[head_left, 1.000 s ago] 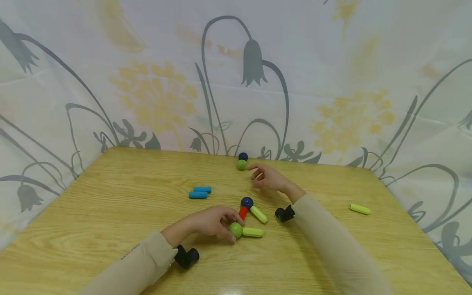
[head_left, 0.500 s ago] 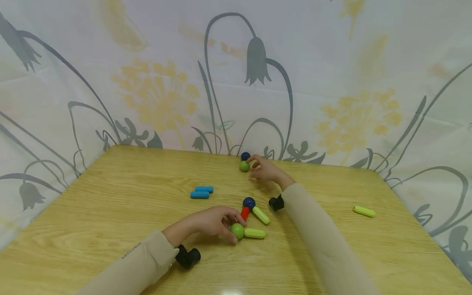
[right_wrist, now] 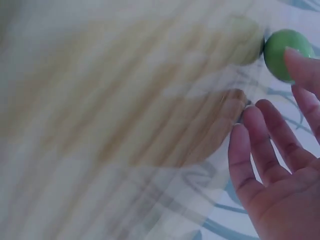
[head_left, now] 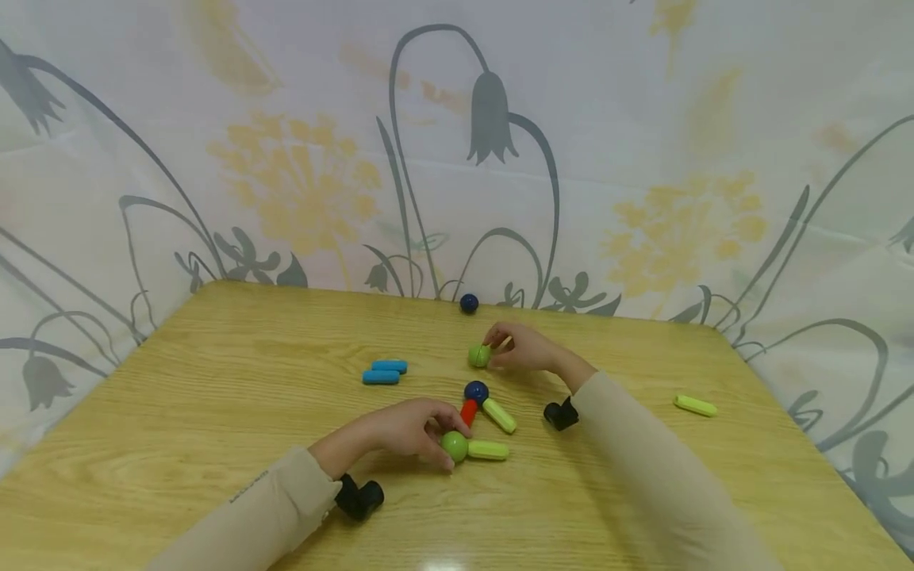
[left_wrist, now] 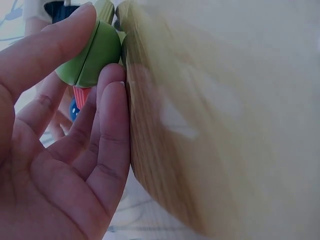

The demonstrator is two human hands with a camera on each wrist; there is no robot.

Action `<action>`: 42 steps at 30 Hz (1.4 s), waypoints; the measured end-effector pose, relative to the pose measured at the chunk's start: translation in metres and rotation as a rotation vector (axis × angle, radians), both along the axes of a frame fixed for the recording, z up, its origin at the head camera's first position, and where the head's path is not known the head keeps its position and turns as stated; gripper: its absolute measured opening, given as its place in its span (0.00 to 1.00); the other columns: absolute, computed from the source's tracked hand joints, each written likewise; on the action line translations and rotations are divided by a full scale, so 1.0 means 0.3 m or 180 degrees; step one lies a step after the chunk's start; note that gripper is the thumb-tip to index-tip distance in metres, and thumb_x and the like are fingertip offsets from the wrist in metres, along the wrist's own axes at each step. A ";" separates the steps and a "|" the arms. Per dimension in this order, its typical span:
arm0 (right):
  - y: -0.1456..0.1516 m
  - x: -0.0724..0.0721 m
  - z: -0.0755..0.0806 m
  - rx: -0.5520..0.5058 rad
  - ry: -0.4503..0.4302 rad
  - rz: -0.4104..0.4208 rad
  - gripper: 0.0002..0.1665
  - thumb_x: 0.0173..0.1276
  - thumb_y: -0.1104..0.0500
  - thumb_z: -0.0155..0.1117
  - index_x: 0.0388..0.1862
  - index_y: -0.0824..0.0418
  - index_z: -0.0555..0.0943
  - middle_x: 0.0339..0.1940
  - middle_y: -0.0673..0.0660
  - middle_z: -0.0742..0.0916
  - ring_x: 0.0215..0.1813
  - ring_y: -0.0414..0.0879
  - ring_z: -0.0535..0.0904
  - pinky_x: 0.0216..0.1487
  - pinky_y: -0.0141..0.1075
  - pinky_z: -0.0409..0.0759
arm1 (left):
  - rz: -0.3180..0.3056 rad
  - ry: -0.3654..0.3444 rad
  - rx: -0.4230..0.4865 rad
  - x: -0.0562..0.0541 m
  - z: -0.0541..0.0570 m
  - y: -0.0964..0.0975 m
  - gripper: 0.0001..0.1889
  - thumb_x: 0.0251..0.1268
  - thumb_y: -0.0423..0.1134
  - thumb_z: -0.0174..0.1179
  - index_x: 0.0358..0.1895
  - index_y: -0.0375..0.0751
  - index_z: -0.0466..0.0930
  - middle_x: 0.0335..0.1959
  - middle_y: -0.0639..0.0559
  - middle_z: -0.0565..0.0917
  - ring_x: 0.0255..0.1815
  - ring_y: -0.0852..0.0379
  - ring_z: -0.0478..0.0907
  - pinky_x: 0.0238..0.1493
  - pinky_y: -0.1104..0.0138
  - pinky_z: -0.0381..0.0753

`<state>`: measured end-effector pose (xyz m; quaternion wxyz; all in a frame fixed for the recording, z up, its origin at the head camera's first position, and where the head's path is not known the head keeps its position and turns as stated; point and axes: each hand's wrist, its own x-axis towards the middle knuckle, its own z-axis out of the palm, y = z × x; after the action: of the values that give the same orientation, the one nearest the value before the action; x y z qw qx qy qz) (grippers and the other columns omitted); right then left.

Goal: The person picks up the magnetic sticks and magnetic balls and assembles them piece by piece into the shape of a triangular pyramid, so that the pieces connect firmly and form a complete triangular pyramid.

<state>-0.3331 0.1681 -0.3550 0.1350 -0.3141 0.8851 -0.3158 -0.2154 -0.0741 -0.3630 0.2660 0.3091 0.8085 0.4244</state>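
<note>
My left hand (head_left: 407, 428) pinches a green ball (left_wrist: 92, 55) between thumb and fingers, low over the wooden table. A yellow-green rod (head_left: 489, 450) reaches right from that ball, and a red rod (head_left: 468, 413) runs up to a dark blue ball (head_left: 476, 391). From the blue ball a second yellow-green rod (head_left: 500, 415) slants toward the lower right. Farther back, my right hand (head_left: 527, 349) holds a loose green ball (head_left: 479, 355) with thumb and forefinger; the right wrist view shows the thumb on this ball (right_wrist: 286, 52) and the other fingers loosely spread.
Two blue rods (head_left: 384, 373) lie side by side left of the middle. Another dark blue ball (head_left: 469, 303) sits at the table's back edge, by the patterned cloth. A single yellow-green rod (head_left: 695, 405) rests on the table (head_left: 228, 381) at the right.
My right hand has reached the back green ball, taken it and drawn it nearer, away from the blue ball at the back edge. The left hand has kept its place.
</note>
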 end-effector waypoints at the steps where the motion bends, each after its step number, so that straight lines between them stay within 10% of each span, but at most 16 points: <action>1: 0.008 0.011 0.000 -0.0013 -0.0052 0.0021 0.25 0.61 0.64 0.65 0.57 0.63 0.70 0.51 0.64 0.77 0.50 0.55 0.77 0.51 0.44 0.75 | -0.0001 0.0007 -0.0001 0.000 0.000 0.001 0.17 0.52 0.31 0.68 0.47 0.44 0.79 0.44 0.56 0.78 0.47 0.57 0.74 0.49 0.66 0.74; 6: 0.025 0.058 0.004 0.0011 -0.0169 0.0213 0.33 0.61 0.65 0.66 0.65 0.60 0.67 0.55 0.64 0.75 0.51 0.55 0.76 0.52 0.45 0.74 | -0.0034 0.0047 -0.0007 -0.001 0.001 0.004 0.17 0.53 0.32 0.68 0.47 0.44 0.79 0.45 0.57 0.78 0.48 0.57 0.74 0.50 0.65 0.73; 11: 0.012 0.082 -0.003 -0.0098 -0.0154 0.0375 0.21 0.61 0.64 0.66 0.53 0.61 0.73 0.53 0.59 0.76 0.50 0.53 0.76 0.50 0.42 0.75 | -0.0035 0.0023 0.0019 -0.002 0.000 0.002 0.17 0.53 0.31 0.68 0.48 0.43 0.79 0.44 0.56 0.78 0.48 0.57 0.74 0.50 0.65 0.73; 34: 0.157 0.283 0.004 -0.0103 -0.0113 0.0291 0.22 0.54 0.57 0.73 0.47 0.59 0.78 0.43 0.51 0.79 0.39 0.44 0.77 0.41 0.35 0.78 | 0.0042 0.0034 -0.0033 0.007 0.008 0.002 0.17 0.52 0.31 0.69 0.47 0.42 0.79 0.43 0.55 0.77 0.44 0.57 0.73 0.47 0.63 0.73; 42: 0.163 0.329 -0.006 -0.0364 -0.0241 0.0714 0.20 0.53 0.57 0.74 0.45 0.58 0.79 0.51 0.59 0.75 0.43 0.45 0.78 0.43 0.38 0.79 | 0.0078 0.0035 -0.0044 0.007 0.009 0.001 0.17 0.53 0.31 0.68 0.48 0.43 0.78 0.43 0.55 0.77 0.44 0.57 0.73 0.46 0.63 0.74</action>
<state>-0.2344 0.2171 -0.3568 0.1846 -0.4061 0.8192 -0.3604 -0.2134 -0.0737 -0.3602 0.2584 0.2997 0.8166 0.4203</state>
